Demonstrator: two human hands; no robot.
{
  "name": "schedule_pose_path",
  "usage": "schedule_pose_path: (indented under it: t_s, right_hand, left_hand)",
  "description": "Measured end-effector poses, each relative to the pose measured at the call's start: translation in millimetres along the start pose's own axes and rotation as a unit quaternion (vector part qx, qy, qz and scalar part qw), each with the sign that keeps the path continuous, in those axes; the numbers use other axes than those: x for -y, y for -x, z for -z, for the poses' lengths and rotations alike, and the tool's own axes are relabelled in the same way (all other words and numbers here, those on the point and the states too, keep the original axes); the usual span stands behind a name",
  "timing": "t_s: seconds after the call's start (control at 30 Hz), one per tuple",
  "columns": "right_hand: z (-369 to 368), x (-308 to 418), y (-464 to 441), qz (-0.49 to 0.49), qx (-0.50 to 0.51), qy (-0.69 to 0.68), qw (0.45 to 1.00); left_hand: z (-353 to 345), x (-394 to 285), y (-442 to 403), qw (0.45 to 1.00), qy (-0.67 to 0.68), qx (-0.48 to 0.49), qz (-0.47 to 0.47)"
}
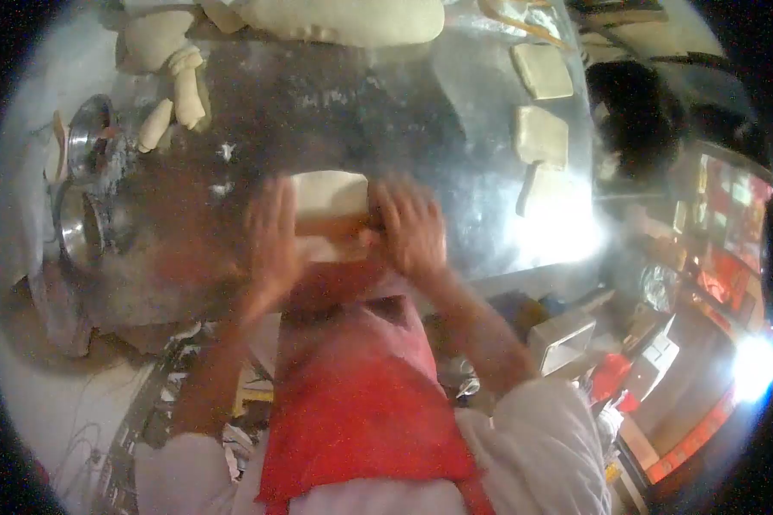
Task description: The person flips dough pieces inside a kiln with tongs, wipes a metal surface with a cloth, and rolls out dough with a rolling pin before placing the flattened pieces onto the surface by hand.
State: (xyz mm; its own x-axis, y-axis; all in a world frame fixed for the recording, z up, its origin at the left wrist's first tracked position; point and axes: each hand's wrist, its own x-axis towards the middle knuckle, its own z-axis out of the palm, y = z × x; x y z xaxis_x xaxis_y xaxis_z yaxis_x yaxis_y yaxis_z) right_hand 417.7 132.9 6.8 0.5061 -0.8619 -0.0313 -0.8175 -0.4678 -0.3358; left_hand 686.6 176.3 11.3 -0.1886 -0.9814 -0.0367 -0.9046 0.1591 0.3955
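Observation:
A pale sheet of dough (pixel 331 193) lies on the dark worktop in front of me, with a brown rolling pin (pixel 335 226) across it. My left hand (pixel 275 232) is on the pin's left end, its fingers pointing forward beside the dough. At the other end, my right hand (pixel 412 225) holds the pin in the same way, its fingers slightly blurred. Both palms cover the pin's ends, so these are hidden.
A large dough mass (pixel 343 19) lies at the back, with smaller dough pieces (pixel 187 94) at the left. Square dough pieces (pixel 541 137) line the right edge. Metal bowls (pixel 82 227) stand at the left edge. An open box (pixel 563 342) is below right.

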Motion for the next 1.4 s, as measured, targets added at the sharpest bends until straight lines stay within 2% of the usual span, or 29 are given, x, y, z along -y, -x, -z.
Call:
schedule_pose_path:
  t_s: [0.03, 0.07, 0.13, 0.17, 0.2, 0.23, 0.27, 0.3, 0.33, 0.37, 0.43, 0.5, 0.57, 0.63, 0.7, 0.77, 0.83, 0.9, 0.93, 0.97, 1.03, 1.13, 1.2, 1.23, 1.3, 1.33, 1.37, 1.4]
  right_hand:
    - [3, -15, -42, 0.018, -0.036, -0.002, 0.999]
    - [11, -26, -86, -0.012, -0.048, -0.01, 0.999]
    - [5, -31, -115, -0.042, -0.055, -0.023, 0.997]
    - [3, -29, -111, -0.057, -0.066, -0.038, 0.995]
    - [8, -31, -113, -0.065, -0.09, -0.048, 0.993]
    - [-1, -30, -83, -0.034, -0.051, 0.007, 0.998]
    - [-10, -18, -38, 0.013, -0.102, -0.023, 0.994]
    - [-10, -9, -5, 0.031, -0.096, 0.017, 0.995]
    - [-3, 6, 32, 0.008, -0.034, 0.004, 0.999]
    - [-3, 9, 57, 0.033, -0.016, -0.01, 0.999]
    - [7, 4, 76, 0.043, -0.013, -0.01, 0.999]
    - [21, 2, 86, 0.029, 0.024, -0.047, 0.998]
    - [37, -6, 101, -0.003, 0.024, -0.015, 1.0]
    - [56, -12, 116, 0.0, -0.04, -0.049, 0.998]
    - [65, -11, 118, 0.008, -0.061, -0.062, 0.996]
    - [68, -9, 114, 0.002, -0.035, -0.052, 0.998]
    - [64, -1, 98, -0.002, -0.013, -0.064, 0.998]
    - [50, 6, 80, 0.032, -0.058, -0.064, 0.996]
    - [32, 12, 73, 0.019, -0.052, -0.049, 0.997]
    - [22, 15, 77, 0.024, -0.043, -0.054, 0.997]
    - [15, 24, 81, 0.046, -0.093, -0.028, 0.994]
    - [8, 22, 91, 0.063, -0.038, -0.036, 0.997]
    - [15, 21, 87, 0.061, 0.043, -0.009, 0.997]
    - [17, 18, 86, 0.055, 0.029, -0.001, 0.998]
    - [18, 12, 94, 0.043, -0.011, -0.035, 0.998]
    - [24, 8, 104, 0.032, -0.095, -0.019, 0.995]
    - [45, 2, 117, 0.009, -0.091, -0.029, 0.995]
    - [53, -9, 133, -0.034, -0.065, -0.035, 0.997]
  left_hand:
    - [-2, 12, -41, 0.998, -0.013, -0.062, -0.023]
    - [-2, 24, -80, 0.999, -0.024, -0.038, 0.018]
    - [2, 37, -131, 0.986, 0.105, -0.107, 0.077]
    - [4, 30, -113, 0.986, 0.105, -0.102, 0.075]
    - [9, 19, -92, 0.996, 0.027, -0.065, 0.05]
    - [13, 9, -78, 0.997, -0.055, -0.043, 0.021]
    - [15, -5, -46, 0.999, -0.041, -0.035, -0.004]
    - [10, -18, 1, 0.999, -0.026, -0.018, -0.03]
    - [-15, -17, 47, 0.996, -0.002, -0.037, -0.076]
    - [-15, -24, 82, 0.996, -0.021, -0.012, -0.09]
    - [-8, -25, 90, 0.991, -0.039, 0.003, -0.126]
    - [-4, -20, 74, 0.999, 0.025, 0.032, -0.035]
    - [-26, 4, 25, 0.966, 0.217, -0.084, 0.109]
    - [-12, 21, -20, 0.939, 0.281, -0.105, 0.168]
    - [10, 12, -50, 0.954, 0.222, -0.105, 0.172]
    - [17, 1, -62, 0.959, 0.212, -0.151, 0.112]
    - [28, -15, -72, 0.97, 0.196, -0.103, 0.102]
    - [16, -24, -62, 0.977, 0.182, -0.061, 0.089]
    - [5, -30, -54, 0.998, 0.031, -0.031, 0.046]
    - [-3, -34, -45, 0.993, -0.119, 0.002, 0.0]
    - [-1, -34, -19, 0.993, -0.113, 0.022, 0.027]
    - [4, -42, 32, 0.994, -0.098, -0.054, -0.009]
    - [4, -49, 48, 0.997, -0.076, 0.001, 0.017]
    - [5, -48, 46, 0.997, -0.078, -0.009, 0.003]
    - [9, -30, 34, 0.999, 0.015, 0.028, 0.024]
    - [-11, -9, 23, 0.992, 0.12, -0.028, 0.033]
    - [-29, 10, 3, 0.969, 0.231, -0.076, 0.033]
    - [-20, 10, -21, 0.97, 0.233, -0.064, 0.034]
